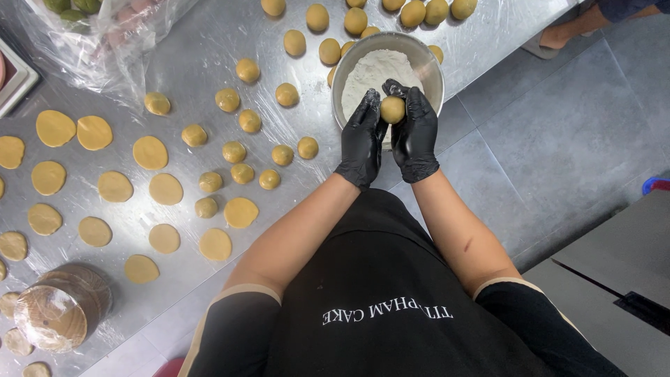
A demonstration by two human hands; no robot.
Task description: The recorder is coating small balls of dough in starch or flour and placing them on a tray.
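Both my hands wear black gloves and meet over a metal bowl [430, 64] of white flour [373, 70]. Between them sits a tan dough ball [392, 109]. My right hand [415, 132] cups it from the right, and my left hand [363, 139] presses against it from the left. The bowl stands at the near edge of a steel table [195, 49] covered with plastic film.
Several round dough balls [248, 70] lie across the table, with several flattened dough discs [150, 152] to the left. A wrapped wooden cylinder [59, 307] stands at the lower left, a plastic bag [105, 35] at the top left. Another person's sandalled foot [558, 35] shows on the grey tiled floor [558, 139].
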